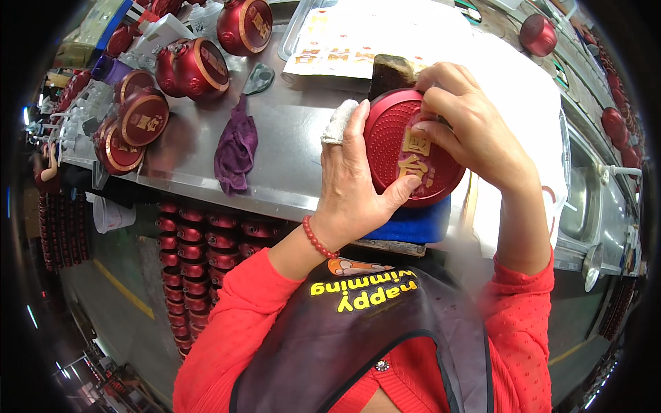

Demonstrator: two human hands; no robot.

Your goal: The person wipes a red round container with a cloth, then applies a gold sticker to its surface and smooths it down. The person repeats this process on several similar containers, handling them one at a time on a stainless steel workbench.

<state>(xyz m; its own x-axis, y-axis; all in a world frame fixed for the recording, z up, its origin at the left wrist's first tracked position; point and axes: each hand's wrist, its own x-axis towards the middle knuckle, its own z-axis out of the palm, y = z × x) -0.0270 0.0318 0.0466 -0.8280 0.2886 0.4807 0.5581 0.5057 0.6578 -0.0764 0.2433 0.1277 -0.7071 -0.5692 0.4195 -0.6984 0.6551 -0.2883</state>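
Note:
A red round bottle [387,131] with a dotted flat face rests on a folded blue cloth [416,224] at the table's front edge. Gold characters on a strip-like decal [415,146] run down its face. My left hand [348,179] grips the bottle's left side, thumb pressed at the decal's lower end; one finger wears a whitish wrap [339,124]. Over the decal's upper end, my right hand [475,127] has its fingers curled and thumb against the strip. A dark brownish block [392,74] stands behind the bottle, partly hidden.
A purple cloth [236,148] and a small translucent greenish piece [259,79] lie left on the metal table [289,131]. Finished-looking red bottles [193,69] crowd the far left. A sheet of gold decals [337,48] lies beyond; stacked red bottles [196,251] stand below the table.

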